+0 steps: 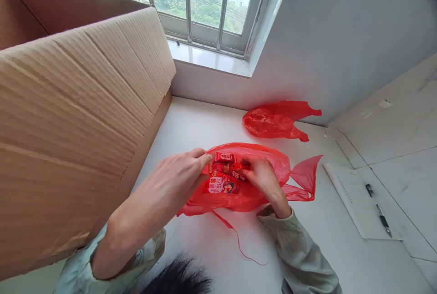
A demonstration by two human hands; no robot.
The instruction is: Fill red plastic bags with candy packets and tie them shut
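Note:
A red plastic bag lies spread on the white table, with several small red snack packets inside its opening. My left hand reaches in from the left, its fingers curled at the left ends of the packets; what lies under the fingertips is hidden. On the other side, my right hand is inside the bag with thumb and fingers closed on a shiny red packet. The knotted handles of the bag stick out to the right.
A large open cardboard box stands close on the left. Another red plastic bag lies crumpled by the wall. A torn red strip is in front. At right are a white paper pad, a pen and its cap.

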